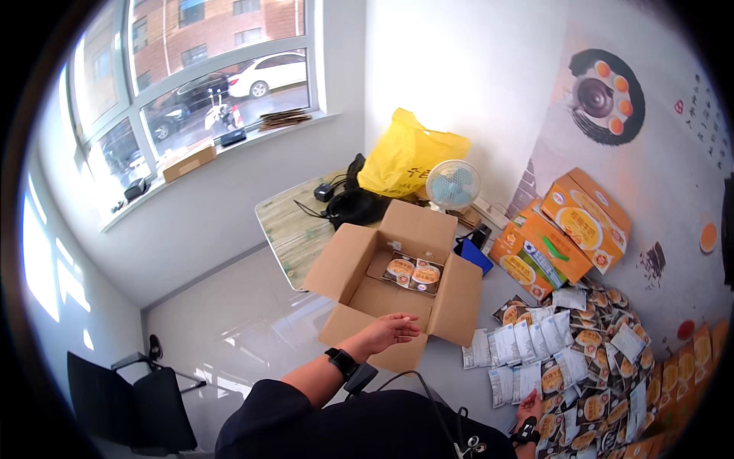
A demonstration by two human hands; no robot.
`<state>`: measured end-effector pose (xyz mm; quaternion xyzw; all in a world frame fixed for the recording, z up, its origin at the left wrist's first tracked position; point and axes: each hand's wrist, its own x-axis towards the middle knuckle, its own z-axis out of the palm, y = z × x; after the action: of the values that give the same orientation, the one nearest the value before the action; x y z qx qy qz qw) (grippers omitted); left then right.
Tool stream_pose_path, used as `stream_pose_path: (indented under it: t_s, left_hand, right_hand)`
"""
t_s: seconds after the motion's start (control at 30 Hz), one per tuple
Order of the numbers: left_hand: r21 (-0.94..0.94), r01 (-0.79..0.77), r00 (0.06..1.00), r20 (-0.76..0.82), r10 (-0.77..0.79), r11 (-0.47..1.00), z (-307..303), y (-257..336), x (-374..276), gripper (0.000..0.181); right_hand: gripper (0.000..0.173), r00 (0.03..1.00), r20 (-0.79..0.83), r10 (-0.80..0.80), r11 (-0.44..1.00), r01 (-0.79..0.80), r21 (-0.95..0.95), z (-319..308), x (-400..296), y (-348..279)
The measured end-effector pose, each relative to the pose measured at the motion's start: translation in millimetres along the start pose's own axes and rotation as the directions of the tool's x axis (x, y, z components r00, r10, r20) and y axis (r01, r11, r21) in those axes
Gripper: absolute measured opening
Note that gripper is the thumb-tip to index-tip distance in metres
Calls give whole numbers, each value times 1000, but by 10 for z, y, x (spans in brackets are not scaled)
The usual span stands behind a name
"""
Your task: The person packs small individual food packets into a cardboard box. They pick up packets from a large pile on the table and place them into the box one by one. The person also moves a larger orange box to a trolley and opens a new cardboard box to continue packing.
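Observation:
An open cardboard box [462,298] stands before me with its flaps spread. Two brown and orange printed food packets [412,273] lie side by side inside it. My left hand [391,333] is over the box's near flap, fingers apart, holding nothing. My right hand [528,405] is at the near left edge of a large heap of packets [593,344], its fingertips at a white-backed packet [527,381]; whether it grips the packet is unclear. Several more packets lie white side up in overlapping rows beside the heap.
Orange printed cartons [585,221] are stacked behind the heap. Beyond the box are a small fan [453,183], a yellow plastic bag [410,152], a black bag and a blue object [475,256]. A black chair [163,407] stands lower left. More orange cartons line the right side.

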<state>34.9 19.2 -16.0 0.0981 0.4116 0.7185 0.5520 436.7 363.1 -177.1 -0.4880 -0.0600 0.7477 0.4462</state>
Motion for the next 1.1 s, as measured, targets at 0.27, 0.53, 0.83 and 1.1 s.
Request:
stream_pose_path:
  t_s: [0.27,0.53,0.83,1.1]
  left_hand:
    - [26,0,999,45,-2,1000,51,-23,15,32]
    - [53,100,979,175,-107,994,109,-15,161,34]
    - [287,256,832,421,-362,923,369,131,441,41]
    - [318,389,579,645,-498,865,800,-21,564,46]
  right_hand:
    - [16,981,108,-159,968,177,-179,269,-241,113]
    - [13,835,392,-386,604,550,-576,870,-1157,-65]
    - [8,535,842,75,516,701,-492,1662,-2329,133]
    - [8,356,852,383,608,598,-523,2089,-2735,328]
